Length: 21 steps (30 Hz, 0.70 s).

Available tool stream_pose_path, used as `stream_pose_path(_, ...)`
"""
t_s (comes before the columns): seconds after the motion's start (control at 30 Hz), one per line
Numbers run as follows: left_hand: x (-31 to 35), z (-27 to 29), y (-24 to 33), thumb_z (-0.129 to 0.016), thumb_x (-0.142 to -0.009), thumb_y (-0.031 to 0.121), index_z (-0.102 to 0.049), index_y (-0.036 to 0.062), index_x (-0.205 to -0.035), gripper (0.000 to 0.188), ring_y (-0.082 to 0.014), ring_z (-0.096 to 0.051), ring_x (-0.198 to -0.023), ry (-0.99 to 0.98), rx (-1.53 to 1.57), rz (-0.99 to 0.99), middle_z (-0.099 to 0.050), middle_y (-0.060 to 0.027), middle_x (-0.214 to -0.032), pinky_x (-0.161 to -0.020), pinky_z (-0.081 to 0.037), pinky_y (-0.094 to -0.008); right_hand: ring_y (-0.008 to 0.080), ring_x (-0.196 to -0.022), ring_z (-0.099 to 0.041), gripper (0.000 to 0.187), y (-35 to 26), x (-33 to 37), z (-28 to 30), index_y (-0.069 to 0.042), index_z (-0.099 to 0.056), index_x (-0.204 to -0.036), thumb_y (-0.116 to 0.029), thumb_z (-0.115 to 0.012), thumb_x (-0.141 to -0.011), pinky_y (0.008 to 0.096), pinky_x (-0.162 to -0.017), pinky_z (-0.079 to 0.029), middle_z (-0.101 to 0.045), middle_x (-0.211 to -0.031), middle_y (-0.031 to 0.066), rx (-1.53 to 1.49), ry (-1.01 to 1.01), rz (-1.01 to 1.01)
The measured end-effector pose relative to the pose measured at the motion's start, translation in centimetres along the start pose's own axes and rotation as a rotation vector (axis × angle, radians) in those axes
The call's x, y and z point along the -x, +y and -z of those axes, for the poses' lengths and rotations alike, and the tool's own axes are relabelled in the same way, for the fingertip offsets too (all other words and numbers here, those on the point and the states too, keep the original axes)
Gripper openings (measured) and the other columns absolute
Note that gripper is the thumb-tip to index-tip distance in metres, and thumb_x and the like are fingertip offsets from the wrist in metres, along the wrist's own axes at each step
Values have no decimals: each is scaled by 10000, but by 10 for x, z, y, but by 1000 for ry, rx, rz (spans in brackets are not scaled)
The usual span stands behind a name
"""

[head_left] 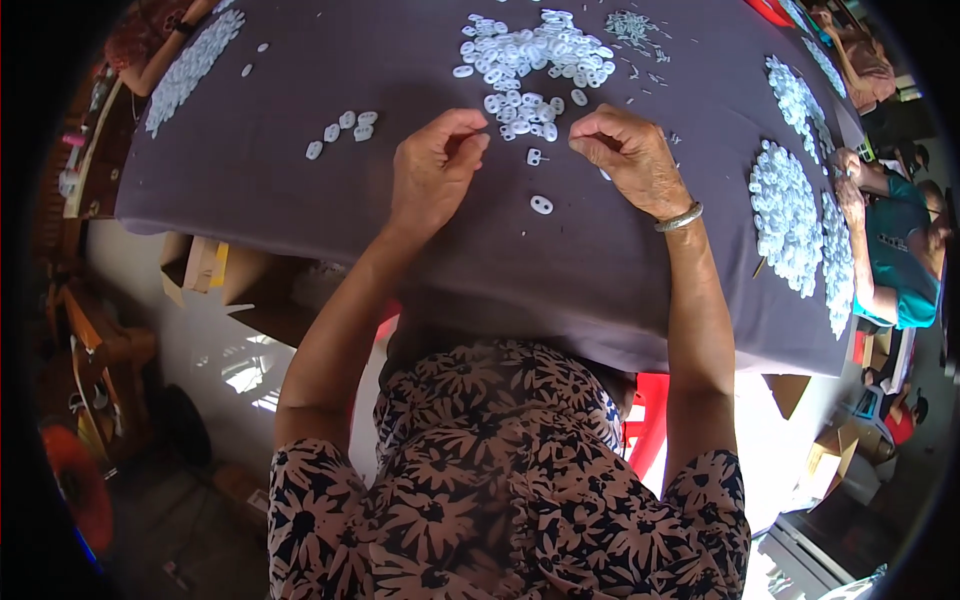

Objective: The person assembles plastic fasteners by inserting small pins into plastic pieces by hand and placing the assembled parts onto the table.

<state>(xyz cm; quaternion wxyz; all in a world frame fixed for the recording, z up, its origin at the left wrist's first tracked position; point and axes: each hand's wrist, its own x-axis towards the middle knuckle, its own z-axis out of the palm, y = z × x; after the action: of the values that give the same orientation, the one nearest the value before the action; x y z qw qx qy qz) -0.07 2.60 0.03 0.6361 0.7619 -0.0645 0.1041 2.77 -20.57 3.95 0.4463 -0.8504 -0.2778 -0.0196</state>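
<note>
My left hand [437,168] hovers over the dark tablecloth with its fingers curled in and the thumb close to the forefinger; anything inside is hidden. Opposite it, my right hand [632,158], a bracelet [679,217] at its wrist, is curled the same way. A bit of white shows under its fingers, and whether it is held I cannot tell. Between the hands lies a small white two-holed plastic piece [534,157] with a thin pin sticking out sideways. Nearer me lies a white oval two-holed piece [541,205]. Just beyond my fingertips is a small cluster of such pieces [524,115].
A larger heap of white pieces [540,48] lies farther back, beside a pile of small metal pins [628,27]. Several loose pieces [347,120] sit left of my left hand. More heaps [785,215] lie at the right, near a person in a teal top [905,245].
</note>
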Motion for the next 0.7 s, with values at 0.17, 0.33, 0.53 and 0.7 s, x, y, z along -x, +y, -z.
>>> stream_pose_path(0.17, -1, 0, 1, -622, -818, 42, -626, 40, -970, 152, -87, -586, -639, 6, 19, 10, -633, -39, -774, -586, -493, -232, 55, -622, -474, 65, 0, -1, -6, -20, -639, -874, -27, -658, -812, 212, -552, -397, -555, -748, -15, -29, 0, -4)
stream_pose_path(0.33, 0, -1, 2, -634, -801, 61, -622, 90, -968, 170, -136, -603, -643, -8, -142, -86, -634, -41, -793, -614, -489, -263, 61, -632, -487, 59, -5, -4, -8, -13, -632, -866, -16, -654, -811, 217, -565, -408, -549, -744, -15, 62, -13, 19)
stream_pose_path(0.53, -1, -12, 22, -635, -801, 126, -621, 118, -969, 168, -226, -610, -725, -237, -494, -333, -575, -24, -850, -641, -494, -345, 34, -702, -527, 67, 17, -1, 3, 8, -632, -859, -50, -655, -836, 182, -650, -450, -597, -764, -36, -70, 283, -61)
stream_pose_path(0.7, -10, -22, 20, -614, -806, 133, -621, 134, -942, 136, -235, -604, -795, -288, -631, -367, -557, -23, -878, -662, -487, -369, 36, -691, -528, 64, 23, 2, 8, 8, -637, -865, -49, -650, -839, 186, -645, -457, -594, -742, -35, -64, 308, -52)
